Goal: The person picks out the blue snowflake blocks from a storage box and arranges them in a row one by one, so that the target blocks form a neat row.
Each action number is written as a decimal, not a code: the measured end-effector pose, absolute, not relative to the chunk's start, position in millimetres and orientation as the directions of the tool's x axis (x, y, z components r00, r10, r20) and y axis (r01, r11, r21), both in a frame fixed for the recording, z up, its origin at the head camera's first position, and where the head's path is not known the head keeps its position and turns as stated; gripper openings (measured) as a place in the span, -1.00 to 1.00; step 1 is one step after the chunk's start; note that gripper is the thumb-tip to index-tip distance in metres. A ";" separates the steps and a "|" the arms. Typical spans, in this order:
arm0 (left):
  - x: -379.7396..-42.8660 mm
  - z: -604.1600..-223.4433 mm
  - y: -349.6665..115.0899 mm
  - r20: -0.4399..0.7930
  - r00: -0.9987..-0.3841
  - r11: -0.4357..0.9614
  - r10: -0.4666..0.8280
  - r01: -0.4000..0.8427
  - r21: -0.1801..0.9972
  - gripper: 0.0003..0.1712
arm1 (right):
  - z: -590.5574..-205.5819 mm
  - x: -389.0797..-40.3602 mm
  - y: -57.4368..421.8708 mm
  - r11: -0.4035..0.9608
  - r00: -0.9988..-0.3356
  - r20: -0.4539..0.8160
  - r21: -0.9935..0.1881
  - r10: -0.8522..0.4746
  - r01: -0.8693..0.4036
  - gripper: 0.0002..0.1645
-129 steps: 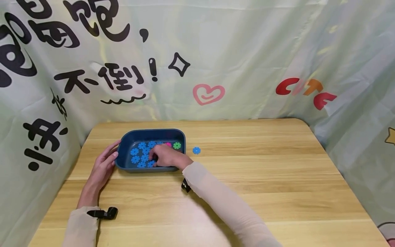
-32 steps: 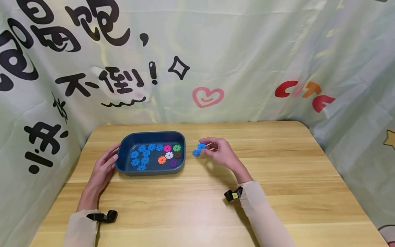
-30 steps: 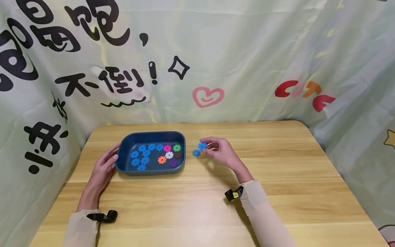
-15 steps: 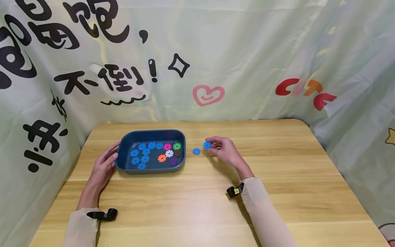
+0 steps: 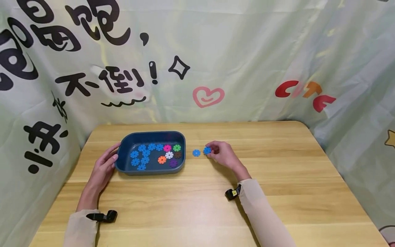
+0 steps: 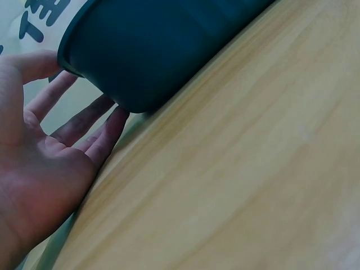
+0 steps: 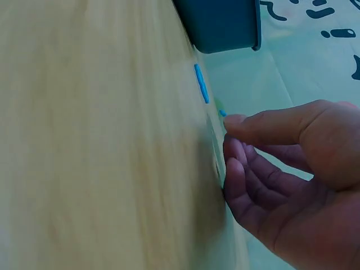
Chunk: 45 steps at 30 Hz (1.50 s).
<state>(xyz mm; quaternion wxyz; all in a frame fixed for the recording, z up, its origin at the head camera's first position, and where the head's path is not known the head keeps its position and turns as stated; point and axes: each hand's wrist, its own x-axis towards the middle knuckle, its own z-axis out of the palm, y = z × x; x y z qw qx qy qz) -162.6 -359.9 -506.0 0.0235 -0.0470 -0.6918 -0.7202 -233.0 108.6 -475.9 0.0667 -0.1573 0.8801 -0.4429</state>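
Observation:
A dark blue rectangular tray point(image 5: 151, 173) stands on the table's left half. My left hand point(image 5: 103, 168) rests on its left end, the fingertips on the outer wall and the thumb near the rim in the left wrist view. Right of the tray, my right hand point(image 5: 223, 155) pinches a blue snowflake disc point(image 5: 207, 150) between thumb and fingers, low over the wood. Only a sliver of that disc shows in the right wrist view. Another blue snowflake disc point(image 5: 196, 153) lies flat between the tray and the right hand.
Inside the tray lie several blue snowflake discs point(image 5: 144, 160) on the left, and single pink point(image 5: 167, 148), green point(image 5: 177, 148), white point(image 5: 169, 155), orange point(image 5: 162, 160), brown point(image 5: 177, 155) and purple discs point(image 5: 173, 163) on the right. A printed curtain point(image 5: 247, 61) hangs behind the wooden table point(image 5: 197, 206).
My right hand came out of the tray with a blue disc, then shifted right past the lying disc and lowered it close to the table. The left hand stayed at the tray.

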 end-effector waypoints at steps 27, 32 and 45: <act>-163.6 -503.5 -358.5 0.086 -0.996 -0.030 0.028 0.085 0.996 -0.41 | -480.9 -233.4 106.2 0.618 -0.932 0.021 -0.743 -0.361 -0.256 -0.65; -162.3 -503.8 -359.1 0.084 -0.996 -0.028 0.027 0.083 0.996 -0.41 | -481.8 -233.3 105.4 0.609 -0.934 0.026 -0.752 -0.356 -0.253 -0.65; -161.5 -503.2 -357.0 0.082 -0.996 -0.041 0.029 0.081 0.996 -0.40 | -477.6 -232.9 107.0 0.464 -0.941 0.002 -0.870 -0.337 -0.168 -0.64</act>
